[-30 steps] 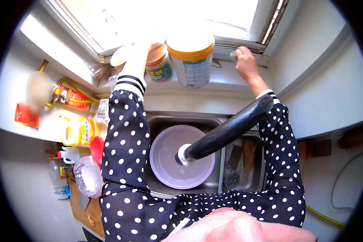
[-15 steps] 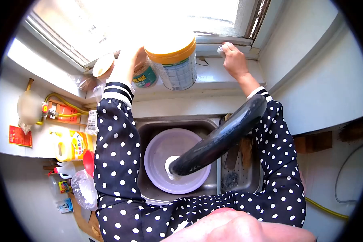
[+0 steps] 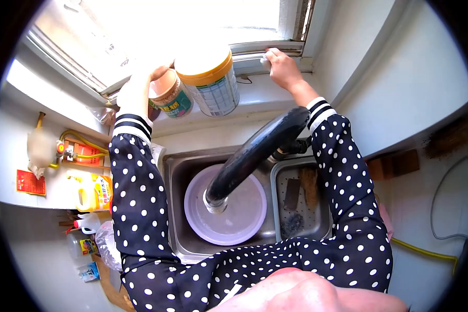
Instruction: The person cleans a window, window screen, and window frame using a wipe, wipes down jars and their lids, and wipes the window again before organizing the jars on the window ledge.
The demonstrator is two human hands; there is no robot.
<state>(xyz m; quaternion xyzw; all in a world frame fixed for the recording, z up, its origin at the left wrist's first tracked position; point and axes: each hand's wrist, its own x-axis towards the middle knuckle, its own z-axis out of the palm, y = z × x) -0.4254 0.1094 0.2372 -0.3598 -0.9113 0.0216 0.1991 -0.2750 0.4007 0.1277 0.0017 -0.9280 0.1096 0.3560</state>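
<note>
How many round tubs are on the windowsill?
2 clearly: a yellow-rimmed, white cylindrical tub, and a smaller teal-labelled round tub to its left, beside the left hand. Others may be hidden behind that hand.

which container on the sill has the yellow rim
The large canister, nearer the right hand; its rim is yellow, while the smaller jar beside it has a peach top.

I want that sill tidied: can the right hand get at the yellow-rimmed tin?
Probably yes: the right hand is near the yellow-rimmed tin, with only a dark wire visible on the sill between them, though the hand holds a whitish item.
</note>
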